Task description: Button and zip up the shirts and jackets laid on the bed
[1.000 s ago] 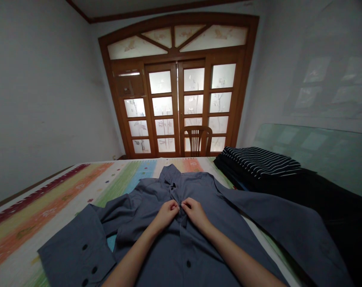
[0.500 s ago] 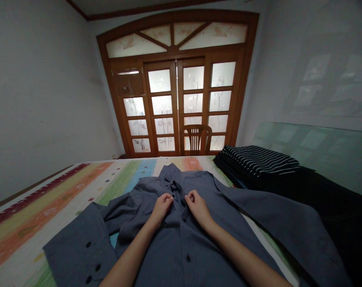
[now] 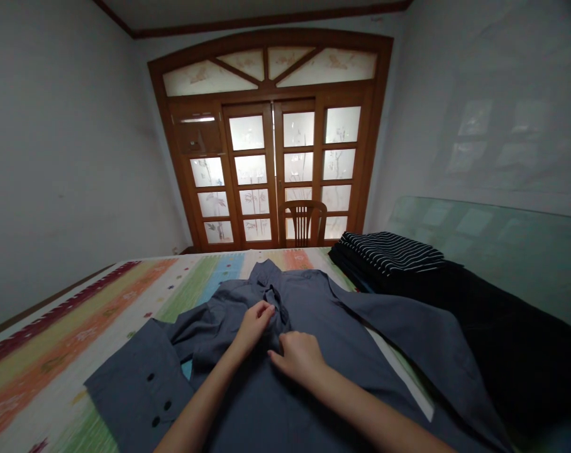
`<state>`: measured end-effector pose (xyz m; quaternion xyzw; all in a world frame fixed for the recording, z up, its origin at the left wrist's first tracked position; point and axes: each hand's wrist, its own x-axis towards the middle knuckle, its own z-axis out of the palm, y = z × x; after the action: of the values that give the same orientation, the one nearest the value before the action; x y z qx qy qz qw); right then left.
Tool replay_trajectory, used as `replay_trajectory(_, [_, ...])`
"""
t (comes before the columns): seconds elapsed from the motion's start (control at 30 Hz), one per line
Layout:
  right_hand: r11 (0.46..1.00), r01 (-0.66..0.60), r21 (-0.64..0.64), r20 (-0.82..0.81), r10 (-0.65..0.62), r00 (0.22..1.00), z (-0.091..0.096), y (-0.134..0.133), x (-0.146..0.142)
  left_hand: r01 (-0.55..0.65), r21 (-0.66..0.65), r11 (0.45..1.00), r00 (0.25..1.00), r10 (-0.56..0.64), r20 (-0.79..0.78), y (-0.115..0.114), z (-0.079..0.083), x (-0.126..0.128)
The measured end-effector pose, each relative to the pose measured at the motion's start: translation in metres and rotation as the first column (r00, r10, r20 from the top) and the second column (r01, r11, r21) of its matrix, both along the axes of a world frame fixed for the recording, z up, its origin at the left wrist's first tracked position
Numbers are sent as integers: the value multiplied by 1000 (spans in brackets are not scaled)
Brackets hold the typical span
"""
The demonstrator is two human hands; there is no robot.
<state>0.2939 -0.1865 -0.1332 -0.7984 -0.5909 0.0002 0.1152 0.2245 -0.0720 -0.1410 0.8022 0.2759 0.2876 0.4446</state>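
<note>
Grey shirt (image 3: pixel 332 352): one. At shirt: two hands, one left hand (image 3: pixel 255 324), one right hand (image 3: pixel 300 357). Sleeves (image 3: pixel 408 321), one each side of shirt: two. Dark buttons (image 3: pixel 167 406) in view on cuff at shirt's left: three. Under shirt: one patterned cloth (image 3: pixel 61 340). Right of shirt: one folded striped garment (image 3: pixel 392 251) atop dark clothes (image 3: pixel 469 302), number too dark to tell; one pale green panel (image 3: pixel 493 242). Beyond shirt: one chair (image 3: pixel 303 204), four door panels (image 3: pixel 250 170), four arched-top panes (image 3: pixel 239 65).

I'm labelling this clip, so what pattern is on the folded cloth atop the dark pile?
The folded cloth has white stripes on black, best seen in the head view.
</note>
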Motion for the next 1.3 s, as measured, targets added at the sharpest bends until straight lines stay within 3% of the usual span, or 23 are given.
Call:
replay_trajectory(0.17, [999,48,-2,-7,-48,999,-7,-1,2,80,188,979,973,-36,-227,-28,2,-22])
replay_trajectory(0.4, [992,117,40,-142,-111,984,-14,-10,17,56,289,956,894,81,-441,-48,-20,-26])
replay_trajectory(0.57, [988,63,142,-332,-12,943,-28,-16,32,1,328,945,852,171,-495,-59,-27,-20])
replay_trajectory(0.73, [956,-8,292,-471,151,869,-38,-22,38,21,327,945,861,149,-487,-63,-26,-22])
replay_trajectory(0.9, [916,-54,396,-505,267,821,-42,-22,39,1,224,975,930,81,-358,-62,-33,-24])
replay_trajectory(1.03, [897,-82,434,-494,313,811,-45,-24,35,41,14,999,981,-38,-190,-64,-37,-22])
replay_trajectory(1.17, [891,-145,431,-480,363,799,-45,-30,25,106,-179,978,993,-115,-38,-63,-36,-22])
replay_trajectory(1.3, [884,-210,417,-471,408,782,-43,-31,20,113,-259,959,993,-120,-11,-56,-38,-21])
